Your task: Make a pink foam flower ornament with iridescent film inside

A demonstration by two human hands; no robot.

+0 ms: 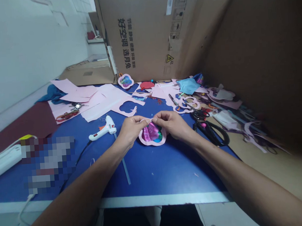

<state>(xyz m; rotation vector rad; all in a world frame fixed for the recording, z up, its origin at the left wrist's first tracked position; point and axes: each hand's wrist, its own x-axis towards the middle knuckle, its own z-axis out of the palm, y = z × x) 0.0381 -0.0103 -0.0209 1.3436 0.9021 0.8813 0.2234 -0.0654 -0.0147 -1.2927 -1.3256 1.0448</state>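
Observation:
Both hands pinch the top edge of a flower-shaped craft piece [152,133], which has a pale pink rim and shiny magenta, green and blue fabric in its middle. My left hand [133,129] grips it at the upper left, fingers closed. At the upper right my right hand [171,123] holds it the same way, thumbs almost meeting. To the left of my left hand lies a white glue gun [103,130] with a translucent glue stick [124,164] jutting towards me. Black-handled scissors [211,131] rest to the right of my right hand.
Pink sheets and offcuts [100,99] cover the back of the blue table [170,173]. A finished-looking flower piece [125,81] leans against a large cardboard box [150,33]. A white power strip [5,161] lies at left; scraps [229,118] pile up at right.

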